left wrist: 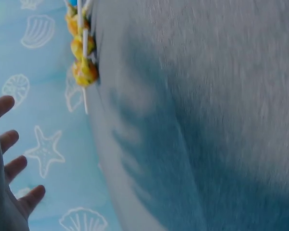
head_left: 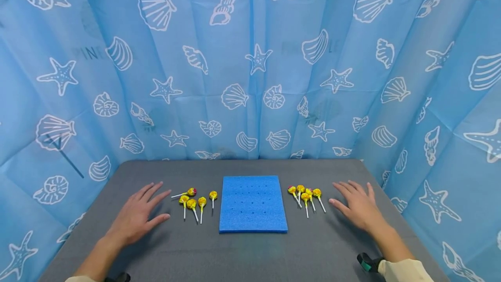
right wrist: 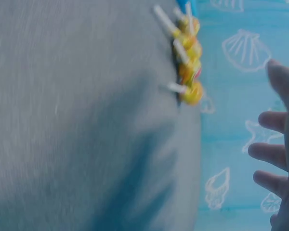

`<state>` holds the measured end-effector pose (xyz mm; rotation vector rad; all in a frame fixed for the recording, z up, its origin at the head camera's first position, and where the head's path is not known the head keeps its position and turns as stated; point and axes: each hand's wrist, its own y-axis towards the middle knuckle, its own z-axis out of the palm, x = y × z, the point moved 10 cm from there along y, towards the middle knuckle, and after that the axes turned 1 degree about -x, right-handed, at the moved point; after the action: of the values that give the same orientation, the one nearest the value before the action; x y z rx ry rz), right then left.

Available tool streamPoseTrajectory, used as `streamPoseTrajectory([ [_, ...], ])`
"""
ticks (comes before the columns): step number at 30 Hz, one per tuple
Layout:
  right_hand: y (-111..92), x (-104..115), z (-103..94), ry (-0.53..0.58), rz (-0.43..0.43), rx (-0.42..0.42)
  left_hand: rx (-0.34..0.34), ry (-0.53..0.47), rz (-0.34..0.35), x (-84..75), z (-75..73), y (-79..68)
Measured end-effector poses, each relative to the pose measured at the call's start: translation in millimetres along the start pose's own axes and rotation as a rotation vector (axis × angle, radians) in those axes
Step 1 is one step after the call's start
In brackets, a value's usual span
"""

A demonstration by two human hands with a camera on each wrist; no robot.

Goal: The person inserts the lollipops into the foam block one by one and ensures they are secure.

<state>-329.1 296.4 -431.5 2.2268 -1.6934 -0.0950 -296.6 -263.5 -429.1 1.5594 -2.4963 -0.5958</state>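
Observation:
My left hand hovers over the table's left side, fingers spread, holding nothing. Just right of it lie several yellow-wrapped lollipops with white sticks, one of them a little apart, close to the foam. Between the hands a blue foam block lies flat, dotted with rows of small holes. On its right is a second loose group of lollipops. Beyond that group my right hand hovers with fingers spread, also holding nothing. Both wrist views show lollipops past the fingers, with hand shadows on the tabletop.
A grey cloth-covered table carries everything. Behind it and along both sides hangs a blue curtain printed with white shells and starfish. A dark band is on the right wrist, by a pale sleeve.

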Motion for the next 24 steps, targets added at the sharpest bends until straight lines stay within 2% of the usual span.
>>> streamPoseTrajectory([
  [6,-3.5,18.5,-13.2,0.010,-0.037,-0.124,0.034,-0.119,-0.090,-4.2,5.9,-1.9],
  [15,-11.0,35.7,-17.0,0.109,-0.075,-0.320,-0.007,-0.324,-0.151,-21.8,4.5,3.9],
  [18,-14.3,37.1,-17.7,0.162,-0.055,-0.390,-0.059,-0.386,-0.162,-29.4,5.8,6.3],
  [24,-14.9,35.2,-12.7,0.232,0.019,-0.475,-0.199,-0.532,-0.178,-46.3,10.3,5.9],
])
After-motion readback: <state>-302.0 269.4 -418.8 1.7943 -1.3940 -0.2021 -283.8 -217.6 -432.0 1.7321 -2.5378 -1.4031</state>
